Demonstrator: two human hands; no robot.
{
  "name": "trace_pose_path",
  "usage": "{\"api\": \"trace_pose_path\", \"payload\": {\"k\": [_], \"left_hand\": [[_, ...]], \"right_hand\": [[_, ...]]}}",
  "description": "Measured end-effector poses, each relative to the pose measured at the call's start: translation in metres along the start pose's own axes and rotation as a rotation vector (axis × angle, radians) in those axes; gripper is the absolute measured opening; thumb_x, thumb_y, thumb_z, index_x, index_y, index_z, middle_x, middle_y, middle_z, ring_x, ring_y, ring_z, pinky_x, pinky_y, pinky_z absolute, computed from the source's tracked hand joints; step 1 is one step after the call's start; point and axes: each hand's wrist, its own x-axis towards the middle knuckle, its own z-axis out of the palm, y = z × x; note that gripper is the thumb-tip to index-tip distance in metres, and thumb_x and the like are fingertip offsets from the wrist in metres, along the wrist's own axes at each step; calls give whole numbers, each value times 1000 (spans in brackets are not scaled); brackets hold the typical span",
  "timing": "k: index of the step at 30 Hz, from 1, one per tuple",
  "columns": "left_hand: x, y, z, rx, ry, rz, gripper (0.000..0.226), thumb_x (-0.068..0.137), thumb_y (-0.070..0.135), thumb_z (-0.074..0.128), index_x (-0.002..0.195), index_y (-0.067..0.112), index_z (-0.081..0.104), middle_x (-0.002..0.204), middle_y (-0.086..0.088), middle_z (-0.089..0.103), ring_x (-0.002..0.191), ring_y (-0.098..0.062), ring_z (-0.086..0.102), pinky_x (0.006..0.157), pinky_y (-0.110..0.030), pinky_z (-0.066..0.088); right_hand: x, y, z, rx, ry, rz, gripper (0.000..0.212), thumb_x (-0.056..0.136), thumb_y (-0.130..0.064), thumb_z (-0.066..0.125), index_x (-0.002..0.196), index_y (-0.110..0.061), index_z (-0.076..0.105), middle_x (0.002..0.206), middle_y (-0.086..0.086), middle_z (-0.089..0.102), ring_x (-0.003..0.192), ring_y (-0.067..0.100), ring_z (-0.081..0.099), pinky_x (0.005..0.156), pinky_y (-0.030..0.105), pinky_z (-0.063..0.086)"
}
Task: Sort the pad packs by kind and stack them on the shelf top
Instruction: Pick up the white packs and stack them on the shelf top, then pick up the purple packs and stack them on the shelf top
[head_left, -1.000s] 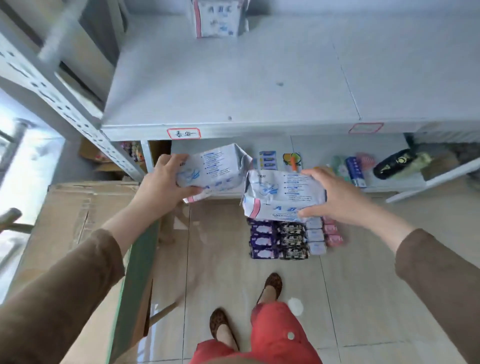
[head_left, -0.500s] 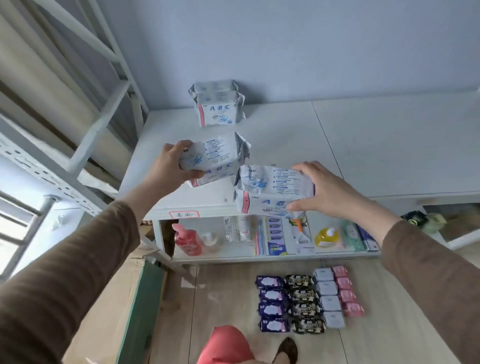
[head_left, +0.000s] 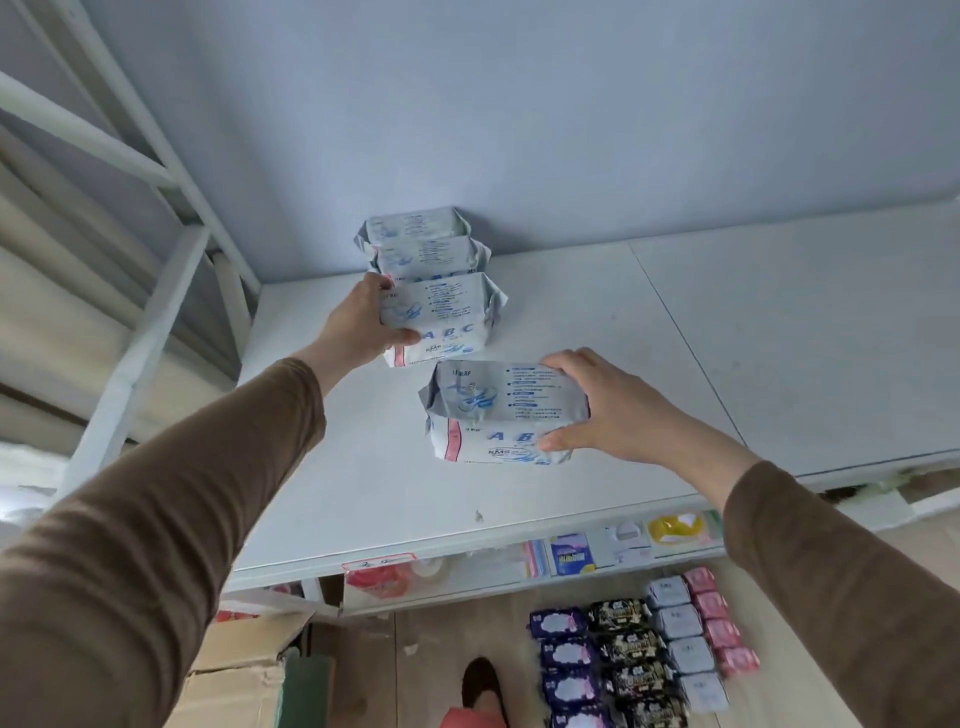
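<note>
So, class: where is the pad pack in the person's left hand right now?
In the head view, the left hand holds that ABC pad pack over the shelf top, left of centre, just before the stack of two packs.

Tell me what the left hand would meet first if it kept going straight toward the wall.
Probably the stacked packs by the wall: the left hand holds its pack right in front of them. One view cannot show whether they already touch.

left hand (head_left: 358, 325) gripping, outstretched | right hand (head_left: 608, 410) gripping, outstretched
</note>
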Motion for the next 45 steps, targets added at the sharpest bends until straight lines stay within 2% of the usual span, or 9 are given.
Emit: {"api": "trace_pose_path", "payload": {"k": [7,10,13,15,18,23,27,33,45], "left_hand": [[41,-16,7,-57,-62,21,73,66,28,89,124,25,44,125,-3,54,106,-23,62,80,-43,60],[40,-22,8,-120,-39,19,74,63,28,90,116,33,38,125,-2,53,102,-20,64,75,-38,62],[32,-31,5,-149,-41,21,82,64,26,90,125,34,36,129,0,41,101,-17,60,79,-29,56],[25,-41,-1,-122,-58,-7,86,69,19,86,134,37,32,133,1,33,91,-17,62,71,-23,49],[10,-54,-13,-99,-26,-45,74,81,5,68,137,38,34,137,-3,36,81,-14,66,63,-19,45],[-27,-51,-21,-4,101,-8,54,90,8,59,137,28,41,137,-4,42,87,-10,63,76,-24,47],[-57,-40,-15,40,168,23,51,91,13,62,137,22,42,135,-7,43,102,-16,58,86,-33,52],[-109,-10,2,97,205,7,53,89,16,65,138,16,45,136,-10,47,124,-29,48,105,-41,41],[-298,75,126,119,63,-18,44,89,22,65,130,14,54,128,-8,55,120,-29,47,99,-35,35]], "right_hand": [[46,-1,11,12,-6,2,87,62,-57,81,131,-44,30,126,-17,42,105,13,55,81,30,47],[70,-6,14,2,-2,-29,87,63,-53,81,130,-39,29,130,-16,40,105,14,54,76,30,42],[96,-10,15,-4,2,-44,83,63,-48,82,129,-40,33,121,-21,36,97,16,55,65,22,38],[113,-12,16,-26,3,-52,84,63,-45,83,132,-40,34,125,-18,36,97,17,56,68,27,40],[135,-12,21,-98,18,-64,85,64,-38,86,134,-36,38,131,-12,33,94,17,56,72,30,40],[149,-13,37,-167,119,-48,82,67,-37,86,132,-23,39,132,-3,35,94,24,59,70,32,44],[142,-18,48,-168,232,-15,70,70,-31,84,123,-14,44,125,4,39,91,29,59,67,37,51],[100,-22,43,-169,353,8,85,67,-41,83,137,-20,41,142,1,36,119,28,41,85,38,47],[-138,42,65,-88,237,-104,50,87,-38,68,130,-16,54,131,1,54,123,25,44,99,42,41]]}}
